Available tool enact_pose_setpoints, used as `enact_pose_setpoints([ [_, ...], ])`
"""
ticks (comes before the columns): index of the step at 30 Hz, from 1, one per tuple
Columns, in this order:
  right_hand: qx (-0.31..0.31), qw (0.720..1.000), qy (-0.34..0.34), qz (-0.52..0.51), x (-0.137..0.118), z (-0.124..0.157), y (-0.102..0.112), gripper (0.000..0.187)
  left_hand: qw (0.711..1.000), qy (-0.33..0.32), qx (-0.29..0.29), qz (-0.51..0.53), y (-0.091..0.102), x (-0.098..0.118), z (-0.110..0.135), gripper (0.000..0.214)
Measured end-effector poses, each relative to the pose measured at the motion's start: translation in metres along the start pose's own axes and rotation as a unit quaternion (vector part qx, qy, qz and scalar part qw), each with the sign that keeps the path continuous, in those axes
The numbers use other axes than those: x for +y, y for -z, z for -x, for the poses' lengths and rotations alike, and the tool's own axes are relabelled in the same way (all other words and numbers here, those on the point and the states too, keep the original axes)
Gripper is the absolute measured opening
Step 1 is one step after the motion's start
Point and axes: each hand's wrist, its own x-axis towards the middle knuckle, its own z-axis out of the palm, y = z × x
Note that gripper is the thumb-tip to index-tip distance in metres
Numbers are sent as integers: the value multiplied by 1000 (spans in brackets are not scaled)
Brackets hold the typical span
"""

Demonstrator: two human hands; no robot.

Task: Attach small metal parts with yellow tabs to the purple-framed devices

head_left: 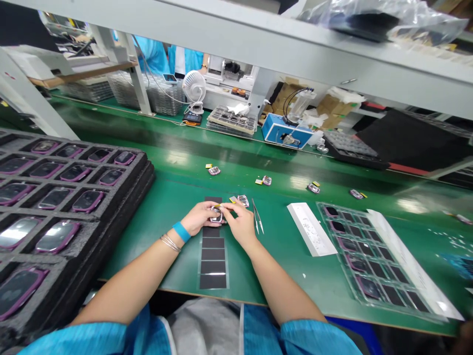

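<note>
A small metal part is held at the middle of the green tabletop, pinched between the left hand and the right hand. Both grips are pressed together on it, and much of it is hidden by the fingers. It is held over a column of black pads on a clear sheet; the far pads are partly covered by the hands, while several near ones are left exposed. A pair of tweezers is laid just right of the right hand, untouched. Further small metal parts are scattered in a loose row beyond the hands, most with a yellow tab beside them. On the left, a stacked dark foam tray is filled across its visible cells with pink-rimmed devices. On the right, beyond a white card, a clear tray is seen with pink-rimmed pieces along its left side, while its other visible cells appear dark. Far off, a small white fan and a blue box are placed on a further bench, and blue sleeves of other workers are seen beyond.
</note>
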Motion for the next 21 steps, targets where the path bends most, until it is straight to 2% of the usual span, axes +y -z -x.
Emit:
enact_pose_setpoints([
  [2,-27,997,54,57,-2,1,0,15,998,15,5,53,1,2,0,22],
  [4,-69,989,81,102,-4,2,0,17,993,31,-3,116,3,6,1,23],
  [6,-95,984,90,120,-4,3,1,18,989,32,-15,146,5,9,1,23],
  [8,-83,988,79,107,-3,2,2,14,990,11,-30,136,6,10,1,23],
  [10,-50,997,27,46,1,0,3,11,993,-14,-49,107,7,9,2,30],
  [12,-54,994,-51,-74,6,-1,1,27,994,-41,-68,74,6,6,2,40],
  [15,-127,949,-138,-254,10,0,-3,45,993,-90,-76,33,3,3,2,49],
  [17,-129,934,-152,-295,8,3,-7,46,989,-124,-82,22,1,3,2,48],
  [20,-83,937,-149,-304,-1,3,-5,47,983,-164,-84,16,-4,6,6,46],
  [21,-99,933,-152,-312,-4,-2,-2,50,982,-173,-75,15,-6,8,10,46],
])
